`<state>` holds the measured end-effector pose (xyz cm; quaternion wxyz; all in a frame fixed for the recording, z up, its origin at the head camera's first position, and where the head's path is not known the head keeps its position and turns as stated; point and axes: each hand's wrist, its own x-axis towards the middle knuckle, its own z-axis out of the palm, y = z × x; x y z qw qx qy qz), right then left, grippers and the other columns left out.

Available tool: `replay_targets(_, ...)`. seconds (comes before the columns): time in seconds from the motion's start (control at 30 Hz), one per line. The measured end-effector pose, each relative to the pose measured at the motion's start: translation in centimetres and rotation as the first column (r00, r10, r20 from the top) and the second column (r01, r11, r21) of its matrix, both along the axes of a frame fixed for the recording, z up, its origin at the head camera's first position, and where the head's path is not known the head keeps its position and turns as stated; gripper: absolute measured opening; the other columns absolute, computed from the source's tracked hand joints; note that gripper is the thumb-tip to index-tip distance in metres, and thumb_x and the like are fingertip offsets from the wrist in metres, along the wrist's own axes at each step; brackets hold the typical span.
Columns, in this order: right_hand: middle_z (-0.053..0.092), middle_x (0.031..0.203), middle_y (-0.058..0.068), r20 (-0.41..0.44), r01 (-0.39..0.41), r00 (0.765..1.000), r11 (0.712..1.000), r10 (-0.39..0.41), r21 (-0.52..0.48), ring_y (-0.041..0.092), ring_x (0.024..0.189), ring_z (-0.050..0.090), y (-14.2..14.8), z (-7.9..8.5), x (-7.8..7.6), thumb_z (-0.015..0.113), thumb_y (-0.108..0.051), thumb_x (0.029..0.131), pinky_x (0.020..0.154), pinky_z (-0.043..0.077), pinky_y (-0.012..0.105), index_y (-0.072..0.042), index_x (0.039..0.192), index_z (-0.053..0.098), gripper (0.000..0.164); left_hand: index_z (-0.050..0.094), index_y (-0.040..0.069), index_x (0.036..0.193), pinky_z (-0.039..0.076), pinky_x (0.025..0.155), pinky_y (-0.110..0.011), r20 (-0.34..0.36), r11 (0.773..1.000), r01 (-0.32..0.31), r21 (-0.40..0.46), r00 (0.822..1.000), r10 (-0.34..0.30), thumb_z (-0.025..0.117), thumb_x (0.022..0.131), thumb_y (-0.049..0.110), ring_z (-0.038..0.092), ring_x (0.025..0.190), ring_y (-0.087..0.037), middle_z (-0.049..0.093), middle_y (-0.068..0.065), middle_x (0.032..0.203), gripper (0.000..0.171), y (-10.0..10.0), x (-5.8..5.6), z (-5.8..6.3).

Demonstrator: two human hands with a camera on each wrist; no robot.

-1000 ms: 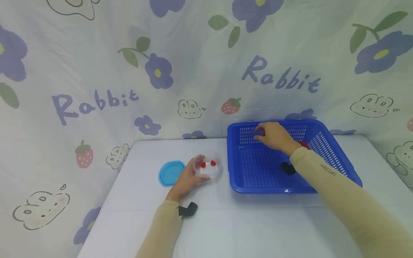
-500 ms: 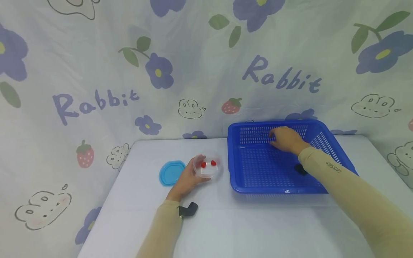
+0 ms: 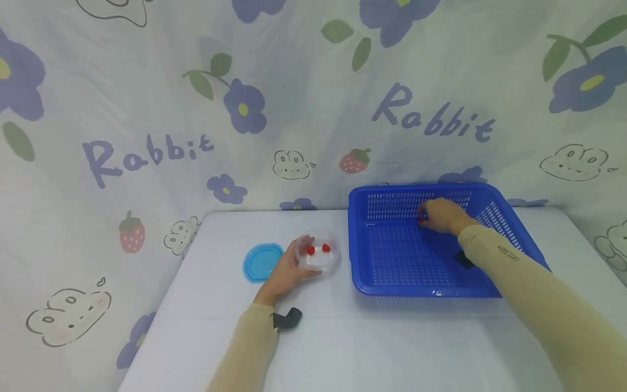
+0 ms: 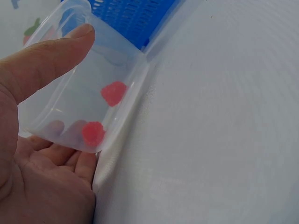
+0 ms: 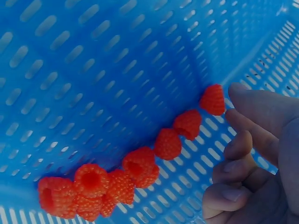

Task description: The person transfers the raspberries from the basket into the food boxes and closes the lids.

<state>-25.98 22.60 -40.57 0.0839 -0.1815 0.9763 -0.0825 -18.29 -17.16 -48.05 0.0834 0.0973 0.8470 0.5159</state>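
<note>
My left hand point(image 3: 289, 270) holds a clear plastic container point(image 4: 100, 56) on the table, thumb on one side and fingers on the other. Two red raspberries point(image 4: 114, 93) lie inside it. My right hand point(image 3: 443, 215) reaches down into the blue basket point(image 3: 360, 261), by its back wall. In the right wrist view, its thumb and index fingertips are parted right at the edge of a single raspberry point(image 5: 213, 99), and the other fingers are curled. Several more raspberries point(image 5: 122, 185) sit in a row along the basket's wall, mostly hidden from the head view.
A light blue lid point(image 3: 262, 262) lies on the white table point(image 3: 372, 348) left of the container. Black camera pieces are worn at the left wrist point(image 3: 288, 319) and right wrist point(image 3: 462, 259). Behind the table hangs a printed curtain point(image 3: 303, 98).
My right hand has moved rightward and lower inside the basket, its fingertips coming to a raspberry. My left hand and the container stay in place.
</note>
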Motion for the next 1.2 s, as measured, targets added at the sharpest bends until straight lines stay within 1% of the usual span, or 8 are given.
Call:
replay_targets(0.2,0.067,0.09,0.013,-0.023,0.004,1.0,0.998,-0.003,0.059,0.031,0.082,0.063,0.0,-0.4,0.0,0.068,-0.016,0.082,0.072,0.052,0.047,-0.001,0.1,0.066,0.024,0.033,0.031,0.14,0.027,0.106,-0.053,0.012,1.0,0.004,0.004,1.0,-0.004,0.081,0.067,0.039,0.033,0.131,-0.008,0.044,0.015,0.137,0.087,-0.2,-0.1,-0.1)
replay_targets(0.37,0.062,0.07,0.007,-0.086,0.042,0.996,0.996,-0.035,0.081,0.024,0.063,0.059,-0.2,-0.5,0.3,0.07,-0.015,0.079,0.057,0.052,0.045,-0.004,0.081,0.063,0.013,0.032,0.03,0.14,0.027,0.106,-0.053,0.011,1.0,0.009,0.002,1.0,-0.009,0.081,0.067,0.041,0.032,0.132,-0.01,0.044,0.015,0.137,0.088,-0.1,0.0,0.0)
replay_targets(0.5,0.054,0.061,0.005,-0.101,0.082,0.992,0.993,-0.074,0.079,0.022,0.054,0.053,-0.4,-0.6,0.7,0.069,-0.016,0.078,0.048,0.048,0.044,-0.006,0.072,0.055,0.019,0.032,0.029,0.141,0.027,0.106,-0.053,0.009,1.0,0.011,0.007,1.0,-0.011,0.081,0.067,0.04,0.032,0.132,-0.01,0.044,0.015,0.137,0.089,0.0,0.1,0.1)
replay_targets(0.6,0.055,0.062,0.007,-0.112,0.119,0.988,0.99,-0.11,0.078,0.024,0.053,0.054,-0.6,-0.9,0.7,0.067,-0.014,0.079,0.044,0.046,0.045,-0.005,0.071,0.054,0.018,0.033,0.03,0.14,0.028,0.106,-0.052,0.005,1.0,0.011,0.014,1.0,-0.011,0.081,0.067,0.04,0.033,0.131,-0.008,0.044,0.015,0.137,0.088,-0.1,0.1,0.0)
replay_targets(0.77,0.058,0.06,0.01,-0.131,0.18,0.977,0.98,-0.168,0.083,0.027,0.051,0.055,-1.1,-1.4,0.6,0.06,-0.01,0.08,0.041,0.045,0.047,-0.005,0.063,0.054,0.019,0.033,0.031,0.14,0.028,0.106,-0.052,0.0,1.0,0.012,0.022,1.0,-0.012,0.082,0.066,0.041,0.033,0.13,-0.008,0.044,0.015,0.136,0.089,-0.1,0.1,0.0)
replay_targets(0.87,0.058,0.059,0.01,-0.131,0.196,0.974,0.978,-0.185,0.078,0.027,0.05,0.055,-1.3,-1.6,0.6,0.059,-0.01,0.08,0.041,0.045,0.048,-0.006,0.06,0.055,0.02,0.033,0.029,0.14,0.027,0.107,-0.051,0.004,1.0,0.011,0.029,1.0,-0.011,0.082,0.067,0.038,0.033,0.13,-0.008,0.045,0.014,0.136,0.088,-0.1,0.2,0.0)
replay_targets(1.03,0.059,0.062,0.01,-0.097,0.22,0.972,0.973,-0.213,0.065,0.027,0.053,0.056,-1.2,-1.3,0.6,0.059,-0.012,0.08,0.045,0.046,0.049,-0.006,0.065,0.055,0.017,0.033,0.027,0.141,0.027,0.107,-0.051,0.004,1.0,0.015,0.028,1.0,-0.015,0.081,0.068,0.037,0.033,0.131,-0.009,0.044,0.013,0.138,0.088,-0.1,0.3,0.1)
replay_targets(1.2,0.055,0.059,0.007,-0.06,0.237,0.97,0.97,-0.234,0.049,0.025,0.053,0.054,-1.1,-0.7,0.5,0.057,-0.014,0.08,0.045,0.046,0.048,-0.009,0.062,0.052,0.019,0.032,0.027,0.141,0.026,0.106,-0.053,0.009,1.0,0.015,0.021,1.0,-0.015,0.081,0.069,0.038,0.032,0.132,-0.01,0.043,0.013,0.138,0.088,0.0,0.3,0.4)
